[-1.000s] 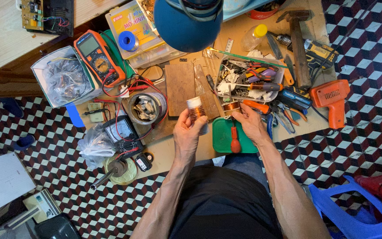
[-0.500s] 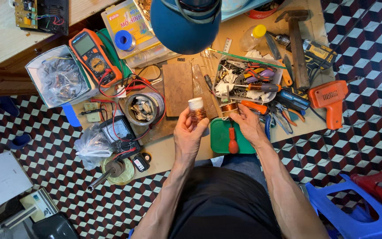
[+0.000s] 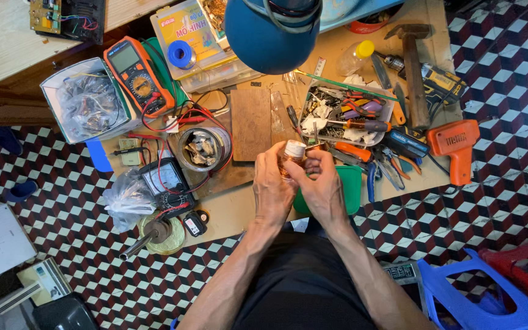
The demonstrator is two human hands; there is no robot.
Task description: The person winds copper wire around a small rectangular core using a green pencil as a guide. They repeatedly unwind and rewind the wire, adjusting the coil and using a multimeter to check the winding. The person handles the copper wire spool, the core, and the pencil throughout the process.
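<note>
Both my hands meet over the front edge of a low wooden workboard [image 3: 239,208]. My left hand [image 3: 271,189] holds a small copper-wound coil with a white end cap [image 3: 293,153]. My right hand [image 3: 324,188] closes on the same coil from the right, its fingers on the copper side. Under my right hand lies a green tray [image 3: 352,183]. A tray of screwdrivers and pliers [image 3: 349,119] sits just beyond my hands.
An orange multimeter [image 3: 137,76] with red and black leads, a tin of small parts [image 3: 201,148], a plastic box of parts [image 3: 87,107], an orange glue gun [image 3: 456,146], a hammer [image 3: 414,67], a blue lamp shade [image 3: 273,27] and a blue stool [image 3: 472,293] surround the board.
My right hand has moved left and joined the left hand on the coil; before, the two hands were apart, the right one holding a separate copper piece.
</note>
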